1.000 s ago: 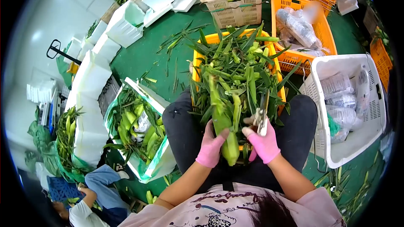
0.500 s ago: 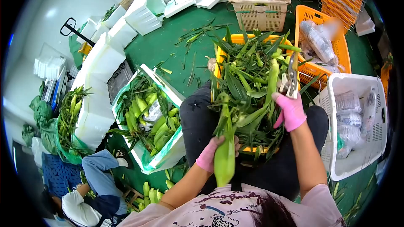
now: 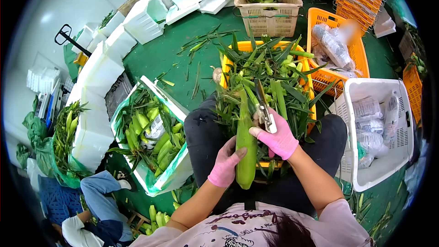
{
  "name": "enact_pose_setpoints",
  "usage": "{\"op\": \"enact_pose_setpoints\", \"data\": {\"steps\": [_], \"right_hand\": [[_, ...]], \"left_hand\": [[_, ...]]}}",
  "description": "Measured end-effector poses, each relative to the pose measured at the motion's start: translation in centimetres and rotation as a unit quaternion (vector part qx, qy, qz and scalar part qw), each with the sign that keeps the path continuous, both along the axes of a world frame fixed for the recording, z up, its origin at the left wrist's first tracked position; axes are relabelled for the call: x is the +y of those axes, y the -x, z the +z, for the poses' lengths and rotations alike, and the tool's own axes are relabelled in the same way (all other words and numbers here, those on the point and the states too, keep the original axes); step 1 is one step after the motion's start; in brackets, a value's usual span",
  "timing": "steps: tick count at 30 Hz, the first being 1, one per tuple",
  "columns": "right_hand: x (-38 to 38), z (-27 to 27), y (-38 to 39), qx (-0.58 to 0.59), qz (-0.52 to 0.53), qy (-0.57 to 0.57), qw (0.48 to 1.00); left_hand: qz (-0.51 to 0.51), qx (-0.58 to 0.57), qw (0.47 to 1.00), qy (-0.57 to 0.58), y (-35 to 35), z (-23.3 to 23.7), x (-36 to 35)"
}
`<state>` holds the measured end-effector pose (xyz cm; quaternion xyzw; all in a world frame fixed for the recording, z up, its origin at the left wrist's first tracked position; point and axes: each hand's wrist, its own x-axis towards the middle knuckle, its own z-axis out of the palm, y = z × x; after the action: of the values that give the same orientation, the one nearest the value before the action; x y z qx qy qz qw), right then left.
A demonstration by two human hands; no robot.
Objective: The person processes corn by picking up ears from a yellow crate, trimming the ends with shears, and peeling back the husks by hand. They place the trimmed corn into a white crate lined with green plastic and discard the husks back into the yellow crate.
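My left hand (image 3: 225, 165), in a pink glove soiled at the fingers, grips the lower side of a green corn ear (image 3: 247, 158) in its husk. The ear stands nearly upright over my lap, stalk end away from me. My right hand (image 3: 280, 138), also pink-gloved, is closed around pruning shears (image 3: 264, 115) with pale handles. Their blades point away from me, right beside the upper part of the ear, and my thumb is close to the husk. Just beyond, cut leaves and stalks (image 3: 270, 66) heap over a yellow crate (image 3: 313, 109) between my knees.
At my left, a white foam box (image 3: 182, 170) lined with green plastic holds corn ears (image 3: 142, 121). Another person (image 3: 98, 210) sits at lower left near loose corn (image 3: 160, 218). An orange crate (image 3: 363, 59) and a white crate (image 3: 359, 184) with plastic-wrapped bundles stand at right.
My right hand has brought the shears left and toward me, up to the ear. The ear has moved slightly right and farther away. My left hand's grip has shifted along its side.
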<state>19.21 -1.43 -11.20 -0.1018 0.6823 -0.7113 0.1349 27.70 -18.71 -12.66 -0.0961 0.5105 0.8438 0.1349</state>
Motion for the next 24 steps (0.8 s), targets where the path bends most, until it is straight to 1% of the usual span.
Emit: {"op": "enact_pose_setpoints", "data": {"steps": [2, 3, 4, 5, 6, 7, 8, 9, 10, 11, 12, 13, 14, 15, 16, 17, 18, 19, 20, 21, 22, 23, 24], "right_hand": [[0.3, 0.0, -0.2, 0.009, -0.015, 0.023, 1.0], [0.5, 0.1, -0.2, 0.044, -0.014, 0.027, 0.999], [0.7, 0.1, -0.1, 0.047, -0.021, -0.013, 0.999], [1.5, 0.2, 0.2, 0.075, -0.014, -0.046, 0.996], [2.5, 0.2, 0.6, 0.104, -0.007, -0.079, 0.991], [2.7, -0.1, 1.0, 0.107, -0.046, -0.004, 0.993], [4.2, 0.6, 1.4, 0.059, -0.052, -0.032, 0.996], [5.2, 0.4, 2.3, 0.076, -0.076, -0.062, 0.992], [6.1, 0.1, 3.3, 0.093, -0.101, -0.09, 0.986], [6.8, -0.5, 4.3, 0.155, -0.135, -0.169, 0.964], [7.4, -1.5, 5.5, 0.216, -0.17, -0.245, 0.93], [8.0, -2.4, 6.9, 0.246, -0.202, -0.301, 0.899], [8.7, -3.0, 8.2, 0.241, -0.217, -0.322, 0.889], [9.7, -4.1, 9.4, 0.216, -0.221, -0.32, 0.896], [10.5, -5.2, 10.6, 0.19, -0.223, -0.317, 0.902], [11.1, -6.4, 11.2, 0.18, -0.208, -0.32, 0.907], [10.2, -4.6, 10.4, 0.11, -0.175, -0.373, 0.905], [9.4, -3.3, 9.6, 0.138, -0.141, -0.413, 0.889], [8.6, -2.3, 8.5, 0.163, -0.106, -0.452, 0.87], [8.0, -1.5, 7.4, 0.251, -0.118, -0.457, 0.845], [7.3, -0.9, 6.1, 0.328, -0.136, -0.438, 0.826], [6.6, 0.5, 4.4, 0.326, -0.117, -0.407, 0.845], [6.1, 1.6, 2.5, 0.315, -0.097, -0.345, 0.879]], "left_hand": [[0.007, -0.005, 1.0, -0.011, 0.0, -0.1, -0.1], [0.045, -0.007, 0.998, -0.033, 0.2, 0.0, 0.0], [0.084, -0.008, 0.995, -0.057, 0.5, 0.1, 0.2], [0.122, -0.008, 0.989, -0.08, 0.8, 0.2, 0.3], [0.138, 0.019, 0.985, -0.097, 1.2, -0.7, -0.5], [0.16, 0.015, 0.981, -0.11, 1.7, -1.4, -1.4], [0.182, 0.011, 0.975, -0.123, 2.1, -1.9, -2.2], [0.198, -0.012, 0.961, -0.195, 2.6, -1.1, -2.6], [0.232, -0.005, 0.953, -0.197, 3.2, -0.2, -2.6], [0.226, 0.013, 0.952, -0.206, 3.5, 0.3, -2.6], [0.219, 0.03, 0.952, -0.214, 3.6, 0.6, -2.6], [0.105, 0.065, 0.932, -0.341, 4.0, -0.7, -3.9], [-0.012, 0.099, 0.884, -0.457, 4.5, -2.0, -5.2], [0.091, 0.084, 0.822, -0.556, 4.4, -1.7, -5.1], [0.152, 0.086, 0.872, -0.457, 4.2, -0.2, -5.7], [0.147, 0.076, 0.906, -0.389, 4.2, 0.4, -6.6], [0.143, 0.065, 0.934, -0.32, 4.2, 0.8, -7.0], [0.145, 0.019, 0.956, -0.253, 4.2, 1.6, -6.6], [0.147, -0.029, 0.971, -0.185, 3.9, 2.1, -6.0], [0.095, -0.04, 0.991, -0.085, 3.5, 1.5, -5.8], [0.082, -0.007, 0.996, 0.027, 3.5, 2.6, -4.7], [0.089, 0.024, 0.991, 0.094, 3.4, 2.3, -3.9], [0.092, 0.055, 0.981, 0.161, 3.3, 2.1, -3.3]]}}
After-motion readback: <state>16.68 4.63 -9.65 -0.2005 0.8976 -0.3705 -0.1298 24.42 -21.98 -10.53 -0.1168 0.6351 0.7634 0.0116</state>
